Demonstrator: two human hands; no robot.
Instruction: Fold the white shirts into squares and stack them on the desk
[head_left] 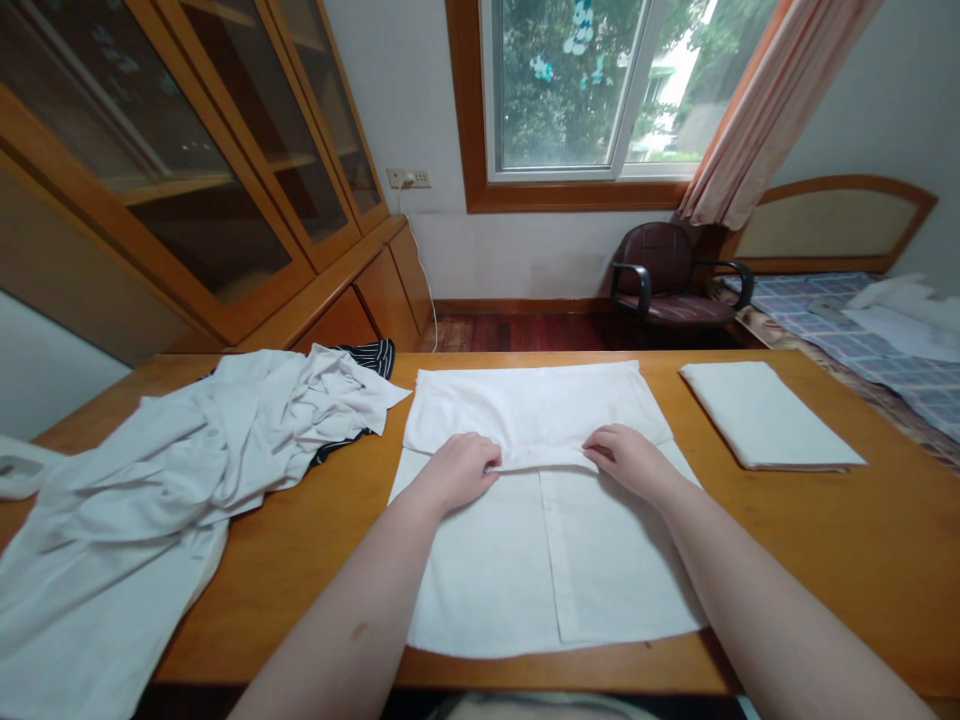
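Observation:
A white garment [487,570] lies flat in front of me, its far part folded back toward me so that a folded edge crosses its middle. My left hand [466,470] pinches that edge on the left side, fingers curled around the cloth. On the right, my right hand [624,455] grips the same edge between thumb and fingers. Below the fold, a straight seam or overlap runs down the cloth to its near hem. The fingertips are partly hidden by the fabric.
A crumpled pile of white clothes [187,450] with some black striped cloth [373,357] covers the table's left side. At the right rests a neatly folded white cloth [769,415]. Beyond the wooden table [840,560] are a cabinet [300,240], an armchair [664,275] and a bed [885,330].

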